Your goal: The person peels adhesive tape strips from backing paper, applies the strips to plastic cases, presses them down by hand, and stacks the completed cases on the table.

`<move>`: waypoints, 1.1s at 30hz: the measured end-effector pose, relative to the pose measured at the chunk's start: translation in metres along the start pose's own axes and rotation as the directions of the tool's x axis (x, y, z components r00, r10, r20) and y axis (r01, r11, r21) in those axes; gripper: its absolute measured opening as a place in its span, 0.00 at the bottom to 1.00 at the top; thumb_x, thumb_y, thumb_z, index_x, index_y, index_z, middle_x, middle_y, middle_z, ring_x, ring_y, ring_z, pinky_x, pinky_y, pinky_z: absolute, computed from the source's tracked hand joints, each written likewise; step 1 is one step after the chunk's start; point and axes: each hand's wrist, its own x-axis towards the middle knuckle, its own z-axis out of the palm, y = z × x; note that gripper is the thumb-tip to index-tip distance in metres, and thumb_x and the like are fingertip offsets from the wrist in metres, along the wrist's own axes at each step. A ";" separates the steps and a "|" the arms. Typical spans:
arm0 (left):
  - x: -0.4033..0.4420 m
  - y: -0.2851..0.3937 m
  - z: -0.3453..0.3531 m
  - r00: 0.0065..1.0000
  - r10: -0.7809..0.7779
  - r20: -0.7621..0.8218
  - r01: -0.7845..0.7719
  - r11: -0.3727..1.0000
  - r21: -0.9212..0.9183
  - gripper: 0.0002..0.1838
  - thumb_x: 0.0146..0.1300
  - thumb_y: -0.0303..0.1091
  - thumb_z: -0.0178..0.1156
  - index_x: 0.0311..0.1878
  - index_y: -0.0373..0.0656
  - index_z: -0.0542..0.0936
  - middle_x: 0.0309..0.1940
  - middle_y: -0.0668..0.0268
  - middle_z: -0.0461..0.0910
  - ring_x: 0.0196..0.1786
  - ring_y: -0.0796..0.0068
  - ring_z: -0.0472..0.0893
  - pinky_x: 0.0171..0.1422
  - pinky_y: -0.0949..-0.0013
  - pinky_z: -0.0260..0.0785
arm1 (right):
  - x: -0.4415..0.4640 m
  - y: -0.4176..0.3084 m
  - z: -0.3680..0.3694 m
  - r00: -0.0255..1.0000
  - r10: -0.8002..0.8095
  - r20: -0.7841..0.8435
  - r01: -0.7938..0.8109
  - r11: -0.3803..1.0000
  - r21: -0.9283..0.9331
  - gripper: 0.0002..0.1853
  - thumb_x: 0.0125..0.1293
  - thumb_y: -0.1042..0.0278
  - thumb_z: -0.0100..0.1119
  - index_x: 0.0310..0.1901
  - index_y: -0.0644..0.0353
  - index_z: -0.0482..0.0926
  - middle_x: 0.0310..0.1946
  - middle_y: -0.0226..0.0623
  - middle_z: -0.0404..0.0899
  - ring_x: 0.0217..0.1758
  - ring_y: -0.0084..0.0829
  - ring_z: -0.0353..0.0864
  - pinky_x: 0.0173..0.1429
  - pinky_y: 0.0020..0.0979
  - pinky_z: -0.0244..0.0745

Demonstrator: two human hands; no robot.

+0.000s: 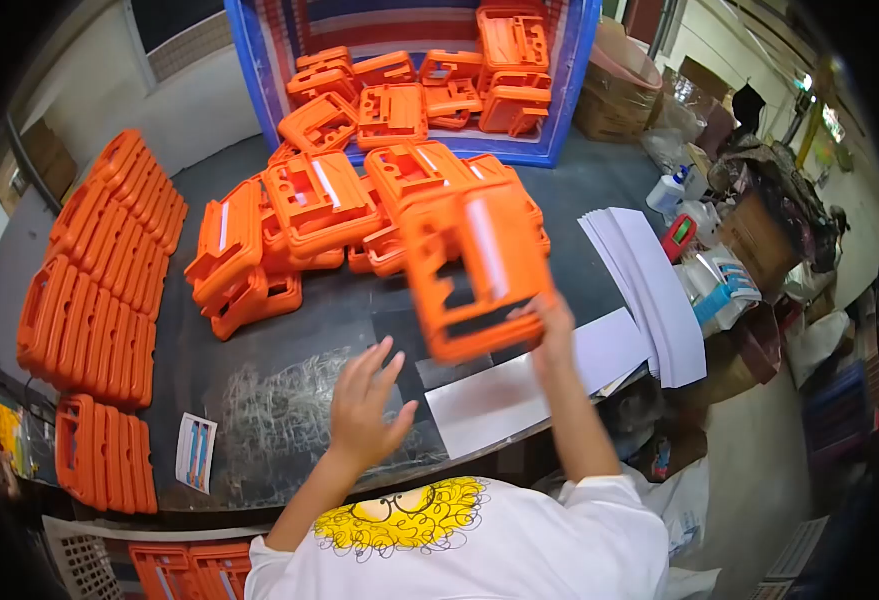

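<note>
My right hand (554, 335) grips the lower right corner of an orange plastic case (517, 245) with cut-outs and a white strip along its middle. The case is tilted above the dark tabletop, slightly blurred. With fingers spread and nothing in it, my left hand (364, 405) hovers over a scuffed patch of the table (289, 420). Beyond both hands lies a loose pile of similar orange cases (321, 205), some also with white strips. Beneath the held case and my right forearm, a white sheet (494, 410) lies near the table's front edge.
Rows of orange cases (99, 280) stand stacked along the left side. A blue-framed bin (571, 85) at the back holds more. To the right are fanned white sheets (649, 290), a white bottle (667, 190) and clutter. A printed card (196, 453) lies front left.
</note>
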 end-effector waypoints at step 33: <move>-0.063 -0.027 0.051 0.822 -0.368 0.434 0.442 0.893 -0.082 0.19 0.60 0.35 0.65 0.55 0.45 0.78 0.47 0.63 0.83 0.50 0.59 0.81 0.57 0.58 0.69 | 0.287 0.004 -0.105 0.733 -0.536 0.419 0.426 -0.120 -0.897 0.15 0.66 0.67 0.60 0.53 0.60 0.79 0.48 0.44 0.81 0.55 0.45 0.78 0.61 0.44 0.70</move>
